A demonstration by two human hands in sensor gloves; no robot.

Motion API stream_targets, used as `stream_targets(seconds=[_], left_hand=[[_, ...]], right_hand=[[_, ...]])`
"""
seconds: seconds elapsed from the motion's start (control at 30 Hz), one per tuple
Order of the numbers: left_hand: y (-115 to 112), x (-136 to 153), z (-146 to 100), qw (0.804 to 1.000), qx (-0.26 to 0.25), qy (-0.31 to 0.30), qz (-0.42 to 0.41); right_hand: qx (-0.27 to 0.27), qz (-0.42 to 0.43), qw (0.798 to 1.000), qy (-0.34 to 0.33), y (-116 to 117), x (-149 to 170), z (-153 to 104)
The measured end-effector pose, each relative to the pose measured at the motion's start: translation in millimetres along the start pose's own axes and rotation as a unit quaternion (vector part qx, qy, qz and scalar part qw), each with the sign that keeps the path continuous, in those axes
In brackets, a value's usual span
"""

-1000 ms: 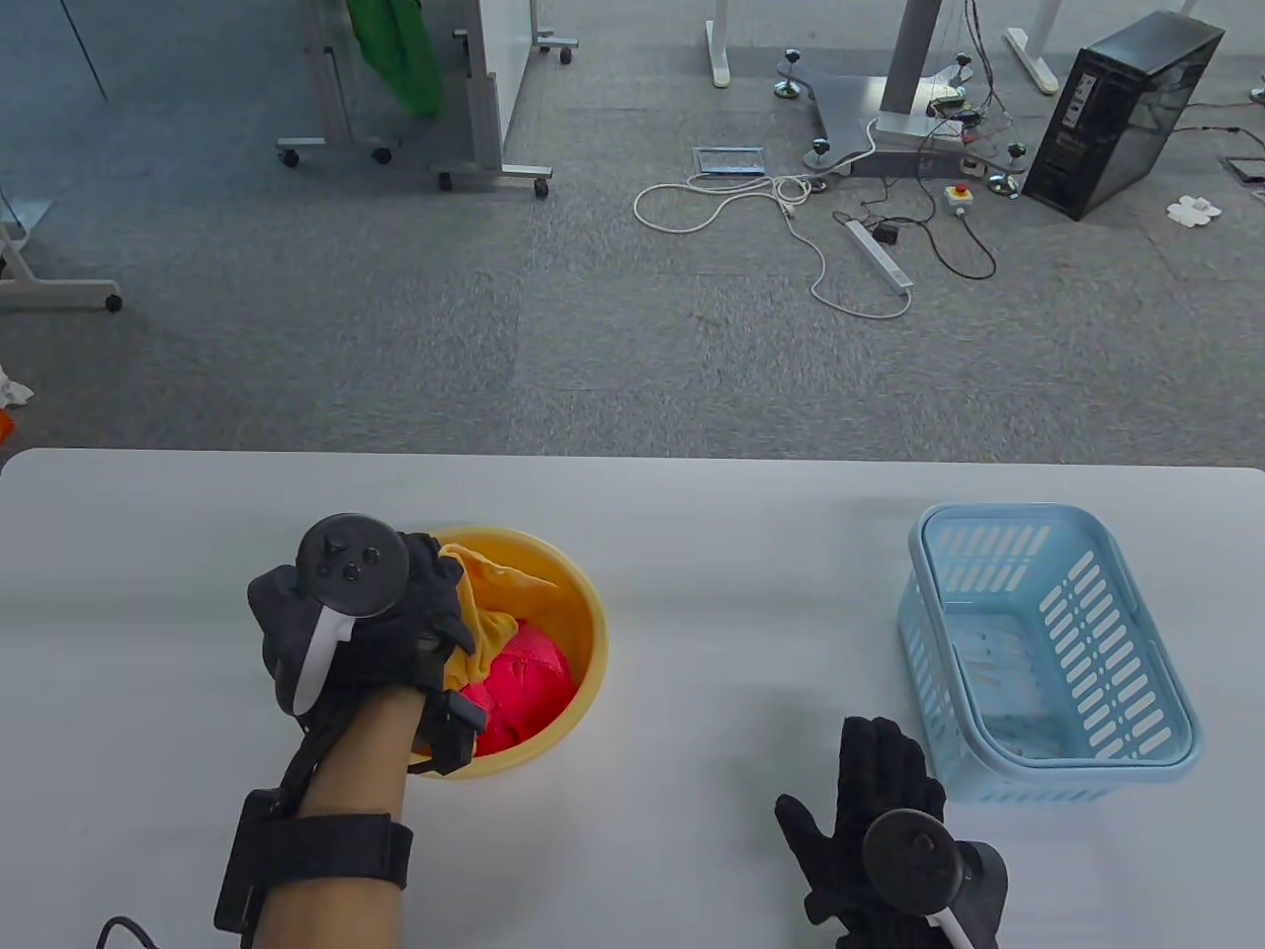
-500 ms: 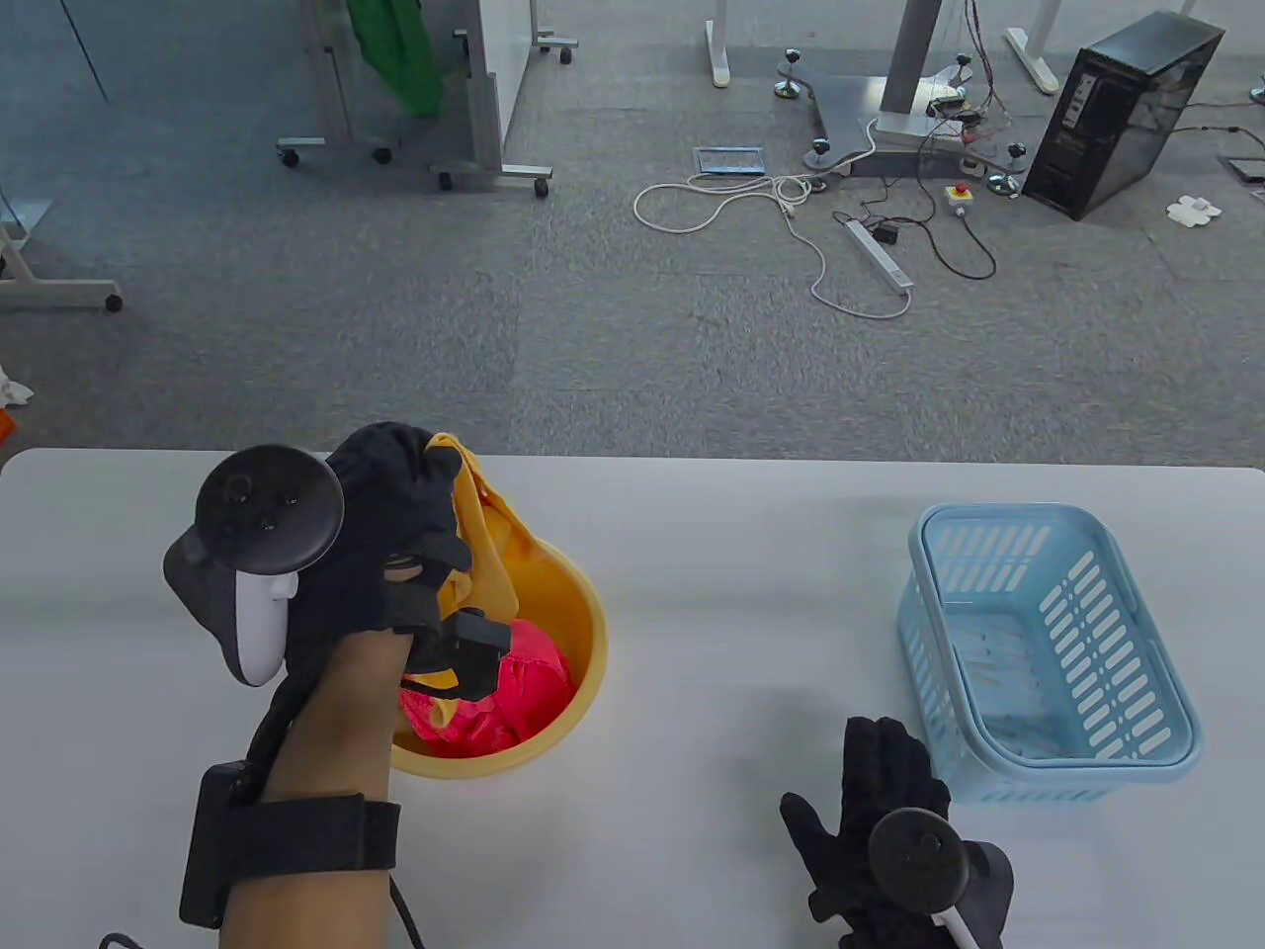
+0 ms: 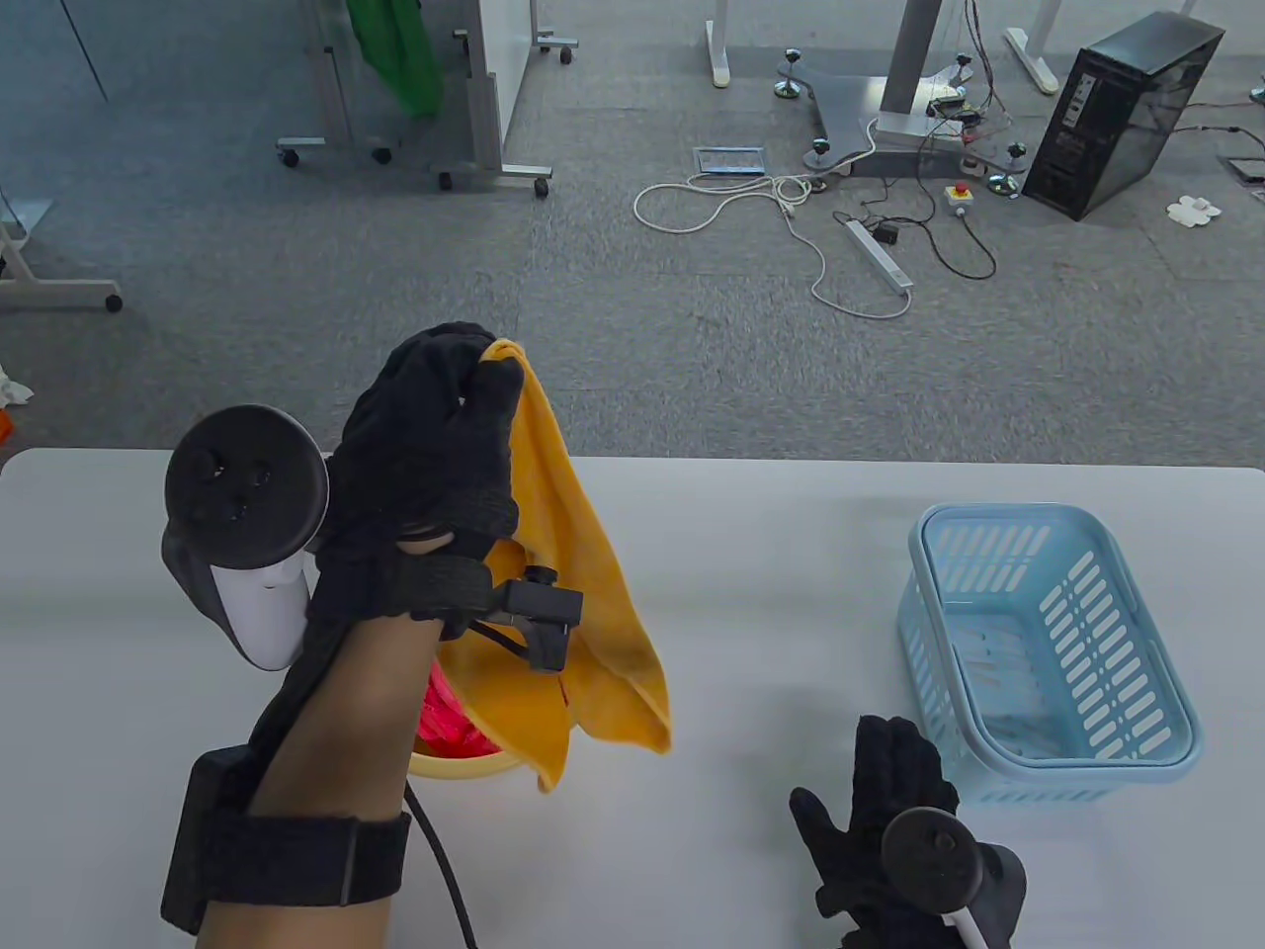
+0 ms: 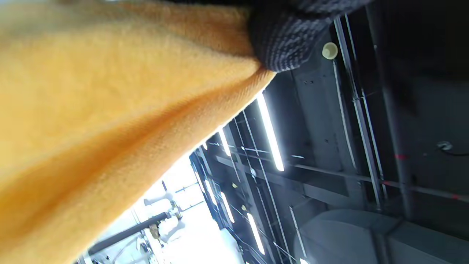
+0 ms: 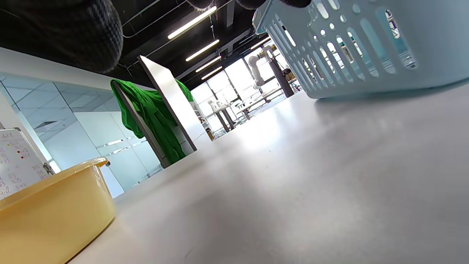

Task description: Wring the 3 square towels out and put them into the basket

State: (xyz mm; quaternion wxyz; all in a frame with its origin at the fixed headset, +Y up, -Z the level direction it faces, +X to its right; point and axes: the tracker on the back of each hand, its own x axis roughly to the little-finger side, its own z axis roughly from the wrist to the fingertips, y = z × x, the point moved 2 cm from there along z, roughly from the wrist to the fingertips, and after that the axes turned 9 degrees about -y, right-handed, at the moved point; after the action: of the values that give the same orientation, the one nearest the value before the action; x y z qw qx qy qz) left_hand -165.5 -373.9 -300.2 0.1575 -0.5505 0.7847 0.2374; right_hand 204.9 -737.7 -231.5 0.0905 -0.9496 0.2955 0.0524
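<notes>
My left hand (image 3: 445,435) is raised above the yellow bowl (image 3: 464,766) and pinches a corner of the orange towel (image 3: 583,613), which hangs down over the bowl. The same orange towel (image 4: 102,110) fills the left wrist view under a gloved fingertip (image 4: 285,44). A pink towel (image 3: 445,717) lies in the bowl, mostly hidden by my arm. My right hand (image 3: 880,801) rests flat on the table with straight fingers, just left of the light blue basket (image 3: 1048,652), which holds nothing. The basket (image 5: 366,47) and the yellow bowl (image 5: 55,205) both show in the right wrist view.
The white table (image 3: 751,583) stretches between bowl and basket. Beyond its far edge are grey carpet, cables (image 3: 791,217), a desk base and a black computer tower (image 3: 1117,109). A green cloth (image 5: 154,117) hangs on a stand in the background.
My left hand rose from the bowl and lifted the orange towel, which now hangs free. My right hand stayed flat on the table.
</notes>
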Motion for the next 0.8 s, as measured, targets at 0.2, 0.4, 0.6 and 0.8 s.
stream_targets(seconds=[0.2, 0.4, 0.6, 0.8], left_hand=[[-21.0, -18.5, -1.9, 0.999, 0.037, -0.039, -0.010], [-40.1, -26.6, -4.5, 0.996, 0.069, -0.059, -0.008], [-59.2, -30.7, -7.8, 0.992, 0.099, -0.073, -0.013], [-75.8, -38.2, -11.1, 0.988, 0.123, -0.088, -0.014]], right_hand=[[0.026, 0.041, 0.999, 0.002, -7.9, 3.8, -0.8], [0.066, 0.116, 0.991, -0.013, -23.6, 3.0, 1.7], [0.088, 0.184, 0.978, -0.052, -39.0, -23.5, 4.7], [0.089, 0.228, 0.963, -0.110, -43.5, -61.2, 8.8]])
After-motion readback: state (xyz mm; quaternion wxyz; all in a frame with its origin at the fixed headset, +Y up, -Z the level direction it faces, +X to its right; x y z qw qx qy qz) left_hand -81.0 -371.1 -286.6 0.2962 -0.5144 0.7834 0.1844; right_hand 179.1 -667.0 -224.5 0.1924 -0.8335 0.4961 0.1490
